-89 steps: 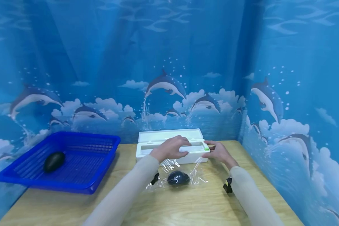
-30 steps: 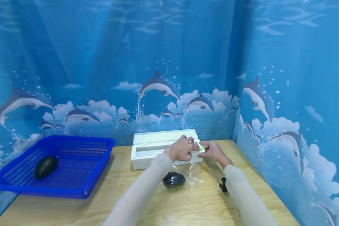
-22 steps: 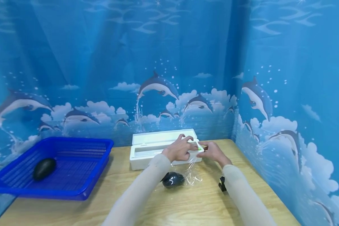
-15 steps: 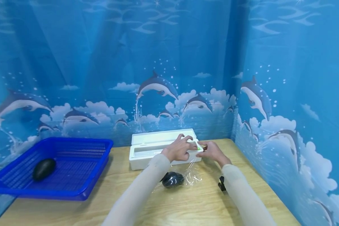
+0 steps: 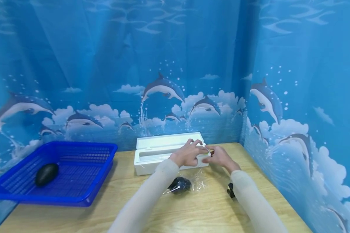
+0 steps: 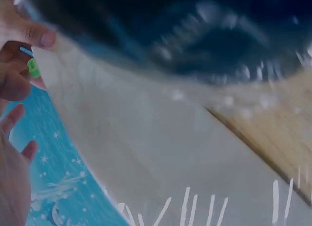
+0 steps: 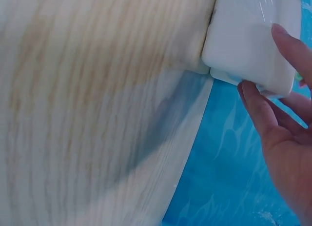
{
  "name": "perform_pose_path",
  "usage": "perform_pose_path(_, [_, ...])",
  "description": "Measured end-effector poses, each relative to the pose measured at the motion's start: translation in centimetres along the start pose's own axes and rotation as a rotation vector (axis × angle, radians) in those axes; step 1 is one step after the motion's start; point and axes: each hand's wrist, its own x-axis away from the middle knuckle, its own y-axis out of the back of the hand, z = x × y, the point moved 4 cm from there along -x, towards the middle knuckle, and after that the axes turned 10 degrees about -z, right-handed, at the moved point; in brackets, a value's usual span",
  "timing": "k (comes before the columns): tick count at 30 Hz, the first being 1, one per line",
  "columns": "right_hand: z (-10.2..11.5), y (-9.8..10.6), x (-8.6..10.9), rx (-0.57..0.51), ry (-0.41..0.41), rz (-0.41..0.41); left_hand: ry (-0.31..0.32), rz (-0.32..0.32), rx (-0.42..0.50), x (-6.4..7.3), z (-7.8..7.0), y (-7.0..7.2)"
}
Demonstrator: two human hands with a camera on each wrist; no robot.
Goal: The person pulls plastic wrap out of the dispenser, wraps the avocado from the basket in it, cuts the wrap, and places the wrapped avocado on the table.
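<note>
A white cling film box (image 5: 148, 169) lies on the table with its lid tipped back. My right hand (image 5: 222, 157) grips its right end, thumb on the front face, as the right wrist view shows on the box corner (image 7: 248, 45). My left hand (image 5: 189, 156) lies over the box's right part, index finger stretched to that end and other fingers raised. A green slider (image 6: 33, 68) shows beside the fingers in the left wrist view. In front of the box, clear cling film (image 5: 199, 183) lies crinkled over and beside a dark oval fruit (image 5: 180, 185) resembling an avocado.
At the left stands a blue plastic basket (image 5: 49, 200) with another dark oval fruit (image 5: 46, 174) in it. The wooden table (image 5: 192, 215) ends close behind the box, where a dolphin-print curtain (image 5: 122, 97) hangs. A second curtain side (image 5: 309, 113) borders the table's right.
My left hand has slid rightward along the box to its end, now covering the green slider in the head view. The film in front looks slacker and lower. The right hand keeps its grip.
</note>
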Motion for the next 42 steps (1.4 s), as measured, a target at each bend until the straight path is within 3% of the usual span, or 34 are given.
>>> perform_pose_path(8, [0.8,-0.7,-0.5,0.058,0.038,-0.055,0.024,0.062,-0.001,0.1,0.2,0.0])
perform_pose_path(22, [0.9,-1.2,-0.6,0.005,0.028,-0.032,0.075,0.041,0.041,1.5,1.4,0.3])
perform_pose_path(33, [0.9,-0.7,-0.3,0.025,0.010,-0.033,0.091,0.021,0.044,4.6,2.8,1.2])
perform_pose_path(42, [0.4,-0.3,-0.1,0.041,-0.036,-0.030,0.138,-0.054,0.077,8.0,4.4,1.9])
